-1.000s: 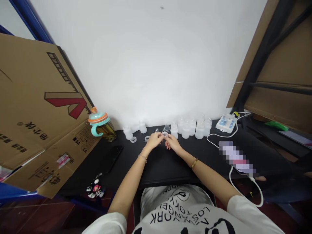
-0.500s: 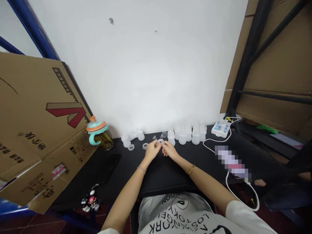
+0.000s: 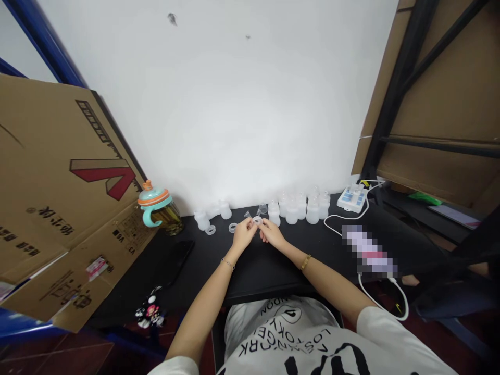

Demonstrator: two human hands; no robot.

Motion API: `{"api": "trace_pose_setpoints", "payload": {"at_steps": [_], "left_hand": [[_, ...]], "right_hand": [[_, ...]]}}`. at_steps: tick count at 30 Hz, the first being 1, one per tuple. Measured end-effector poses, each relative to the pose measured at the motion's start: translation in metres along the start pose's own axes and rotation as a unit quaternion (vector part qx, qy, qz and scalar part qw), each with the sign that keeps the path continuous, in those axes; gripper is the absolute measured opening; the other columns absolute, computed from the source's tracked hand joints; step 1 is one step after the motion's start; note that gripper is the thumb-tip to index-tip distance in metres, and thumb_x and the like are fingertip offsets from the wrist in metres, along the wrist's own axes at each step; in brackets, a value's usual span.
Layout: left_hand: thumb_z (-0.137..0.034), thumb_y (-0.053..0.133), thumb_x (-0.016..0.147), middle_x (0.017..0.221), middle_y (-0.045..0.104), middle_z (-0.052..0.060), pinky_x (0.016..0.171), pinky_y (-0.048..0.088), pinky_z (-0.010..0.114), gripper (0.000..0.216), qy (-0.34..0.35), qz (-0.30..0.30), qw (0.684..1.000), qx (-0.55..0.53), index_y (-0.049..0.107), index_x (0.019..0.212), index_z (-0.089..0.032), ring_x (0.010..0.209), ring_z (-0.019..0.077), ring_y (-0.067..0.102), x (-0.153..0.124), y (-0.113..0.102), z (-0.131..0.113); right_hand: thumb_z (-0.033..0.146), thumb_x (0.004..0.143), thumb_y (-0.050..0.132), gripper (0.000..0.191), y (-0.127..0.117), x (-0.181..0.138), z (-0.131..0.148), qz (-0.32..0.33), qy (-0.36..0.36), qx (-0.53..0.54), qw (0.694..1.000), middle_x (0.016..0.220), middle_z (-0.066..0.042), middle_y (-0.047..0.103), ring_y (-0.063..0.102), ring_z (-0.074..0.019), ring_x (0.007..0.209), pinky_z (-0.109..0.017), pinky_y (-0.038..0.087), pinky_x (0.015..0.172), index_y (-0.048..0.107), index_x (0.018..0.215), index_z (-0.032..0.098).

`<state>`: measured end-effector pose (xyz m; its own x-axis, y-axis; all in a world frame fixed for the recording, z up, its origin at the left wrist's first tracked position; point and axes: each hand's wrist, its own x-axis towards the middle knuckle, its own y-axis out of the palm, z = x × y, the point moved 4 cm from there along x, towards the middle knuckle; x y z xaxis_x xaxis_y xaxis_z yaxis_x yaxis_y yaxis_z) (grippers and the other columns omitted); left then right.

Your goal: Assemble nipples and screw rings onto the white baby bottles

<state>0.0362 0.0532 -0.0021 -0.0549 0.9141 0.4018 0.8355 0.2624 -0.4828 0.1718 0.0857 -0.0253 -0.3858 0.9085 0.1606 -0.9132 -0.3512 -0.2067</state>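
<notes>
My left hand [image 3: 242,234] and my right hand [image 3: 271,234] meet over the black table [image 3: 258,265], both pinching a small clear ring-shaped plastic part [image 3: 257,220] between their fingertips. Just behind them stand small clear funnel-like pieces [image 3: 263,209]. A row of several translucent white bottles [image 3: 300,206] lines the wall behind my right hand. Two loose rings [image 3: 211,229] lie on the table left of my left hand, near more white bottles [image 3: 202,219].
A teal and orange handled cup [image 3: 158,208] stands at the left by a big leaning cardboard box [image 3: 58,198]. A dark phone [image 3: 177,258] lies near it. A white power strip [image 3: 352,198] with cable sits at the right, beside black shelving [image 3: 394,94].
The view shifted slightly; both hands stay together on the small clear ring, working it at the fingertips with little travel.
</notes>
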Motion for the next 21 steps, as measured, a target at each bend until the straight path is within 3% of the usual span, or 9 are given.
{"api": "trace_pose_setpoints", "payload": {"at_steps": [21], "left_hand": [[-0.045, 0.05, 0.091, 0.053, 0.052, -0.005, 0.058, 0.036, 0.025, 0.03, 0.002, -0.008, 0.998, 0.055, 0.052, 0.072, -0.022, 0.051, 0.0145, 0.054, -0.0013, -0.0026, -0.0039]], "right_hand": [[0.041, 0.097, 0.052, 0.023, -0.001, 0.0011, -0.0013, -0.007, -0.008, -0.001, 1.0, 0.052, 0.007, 0.055, 0.052, -0.0091, 0.041, -0.017, 0.039, 0.043, 0.058, 0.088, 0.021]]}}
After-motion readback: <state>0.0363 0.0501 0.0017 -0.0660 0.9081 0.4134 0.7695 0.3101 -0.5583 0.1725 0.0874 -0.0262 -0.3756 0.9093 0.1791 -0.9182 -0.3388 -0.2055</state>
